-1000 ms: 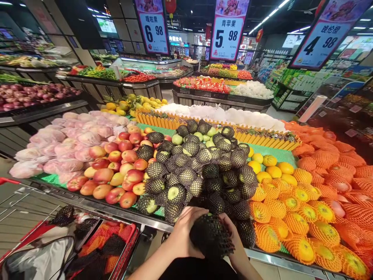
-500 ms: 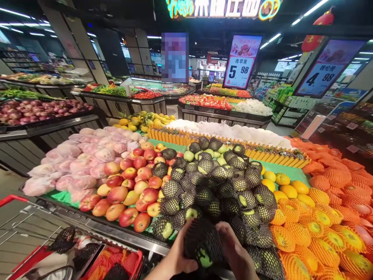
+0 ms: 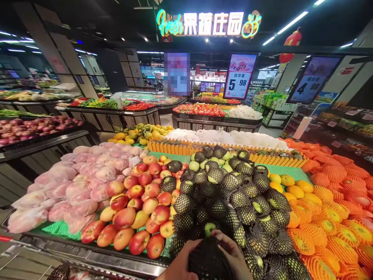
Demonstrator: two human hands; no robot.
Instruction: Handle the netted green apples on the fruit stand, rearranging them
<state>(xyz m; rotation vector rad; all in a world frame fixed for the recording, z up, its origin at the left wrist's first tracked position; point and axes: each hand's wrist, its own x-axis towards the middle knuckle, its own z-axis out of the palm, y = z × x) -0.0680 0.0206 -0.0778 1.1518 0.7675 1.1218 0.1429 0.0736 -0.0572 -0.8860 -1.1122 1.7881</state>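
Note:
At the bottom centre of the head view, my left hand (image 3: 182,262) and my right hand (image 3: 231,252) close from both sides around a green apple in a black foam net (image 3: 208,259). Its top faces me as dark mesh, and its lower part is cut off by the frame edge. Just beyond my fingers rises a heap of green apples in black nets (image 3: 240,198), some with green skin showing through. Bare red apples (image 3: 124,217) lie to the left of that heap.
Wrapped pink fruit (image 3: 81,190) fills the left of the stand. Oranges in orange nets (image 3: 335,241) lie on the right. A yellow picket divider (image 3: 262,157) crosses the back. A shopping cart (image 3: 17,256) stands at lower left, beside the stand's metal edge (image 3: 116,262).
The view has tilted upward, so more of the lit sign shows and less of the cart. Both hands, still holding the netted apple, sit lower in the picture.

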